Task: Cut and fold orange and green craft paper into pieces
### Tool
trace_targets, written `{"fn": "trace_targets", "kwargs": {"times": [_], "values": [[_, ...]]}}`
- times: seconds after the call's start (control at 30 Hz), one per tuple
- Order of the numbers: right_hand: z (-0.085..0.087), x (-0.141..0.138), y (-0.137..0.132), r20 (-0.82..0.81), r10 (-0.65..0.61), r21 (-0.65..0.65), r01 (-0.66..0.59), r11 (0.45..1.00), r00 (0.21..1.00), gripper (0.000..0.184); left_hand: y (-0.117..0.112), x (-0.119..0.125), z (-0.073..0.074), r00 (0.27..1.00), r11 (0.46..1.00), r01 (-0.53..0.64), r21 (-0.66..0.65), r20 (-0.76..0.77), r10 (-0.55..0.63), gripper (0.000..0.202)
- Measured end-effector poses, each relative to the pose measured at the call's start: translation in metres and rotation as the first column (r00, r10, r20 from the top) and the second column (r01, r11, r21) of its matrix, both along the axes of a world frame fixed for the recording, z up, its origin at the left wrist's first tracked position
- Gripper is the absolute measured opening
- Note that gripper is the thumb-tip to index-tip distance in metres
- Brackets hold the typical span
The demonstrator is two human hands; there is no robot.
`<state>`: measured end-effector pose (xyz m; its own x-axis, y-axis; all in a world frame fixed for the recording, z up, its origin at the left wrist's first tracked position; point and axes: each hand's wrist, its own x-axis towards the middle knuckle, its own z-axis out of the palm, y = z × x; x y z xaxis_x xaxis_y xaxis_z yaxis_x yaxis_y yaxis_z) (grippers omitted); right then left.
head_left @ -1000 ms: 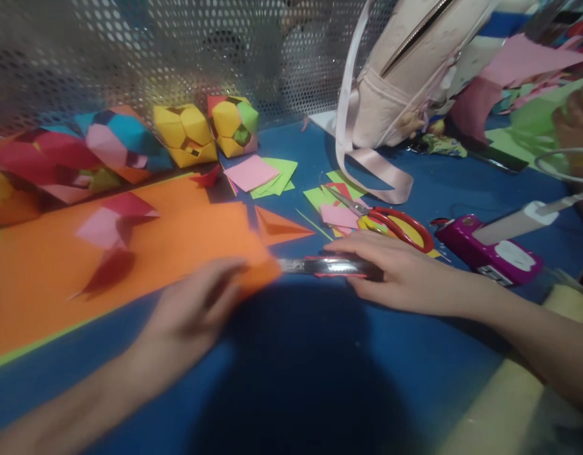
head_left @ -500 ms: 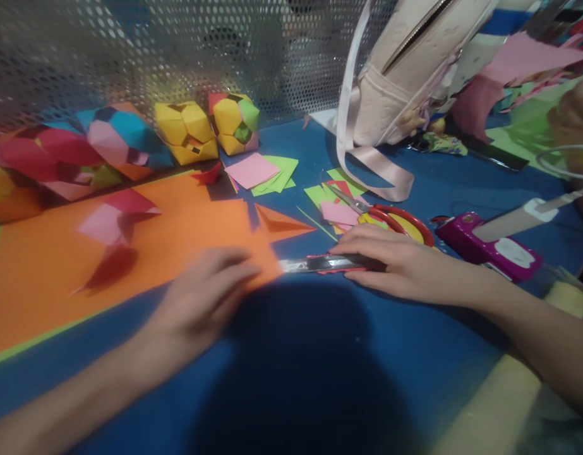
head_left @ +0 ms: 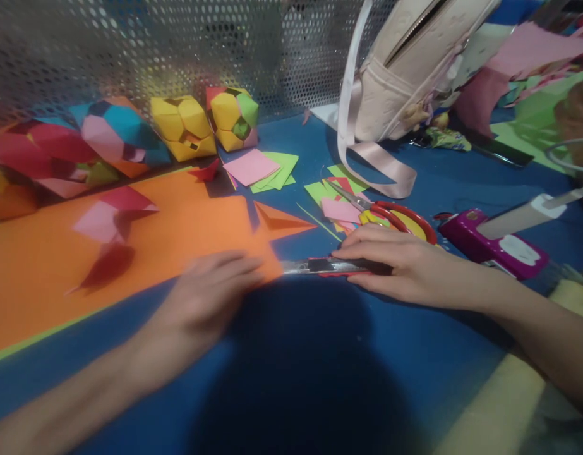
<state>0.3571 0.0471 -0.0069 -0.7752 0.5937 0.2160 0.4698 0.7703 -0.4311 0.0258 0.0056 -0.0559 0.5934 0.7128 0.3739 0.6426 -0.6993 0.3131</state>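
My left hand, somewhat blurred, is closed on a folded piece of orange paper, its fingers pressed together on the near right edge. My right hand grips a red and black utility knife lying nearly level. The knife's blade points left and its tip is hidden at the corner of the orange paper. Just beyond the blade lies an orange folded paper triangle. Red-handled scissors rest on small paper scraps beyond my right hand.
Several folded paper balls, among them a yellow one, line the perforated metal panel. A pink and red folded piece sits on large orange sheets. At the right are a pale bag, a purple glue gun and another person's hand.
The view has shifted slightly. My left hand has moved a little along the orange paper's edge, while my right hand keeps the knife in nearly the same place.
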Motion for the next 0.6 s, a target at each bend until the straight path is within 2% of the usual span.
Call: {"fn": "trace_targets", "kwargs": {"times": [0.4, 0.6], "values": [[0.0025, -0.0011, -0.0009, -0.016, 0.025, -0.072, -0.026, 0.997, 1.000, 0.023, -0.0001, 0.0005, 0.0030, 0.999, 1.000, 0.018, -0.020, -0.038, -0.019, 0.032], [0.0023, -0.0025, -0.0018, -0.036, 0.023, -0.084, -0.026, 0.996, 0.999, 0.022, -0.0011, 0.0002, 0.0035, 1.000, 0.999, 0.009, -0.038, -0.002, -0.009, 0.032]]}}
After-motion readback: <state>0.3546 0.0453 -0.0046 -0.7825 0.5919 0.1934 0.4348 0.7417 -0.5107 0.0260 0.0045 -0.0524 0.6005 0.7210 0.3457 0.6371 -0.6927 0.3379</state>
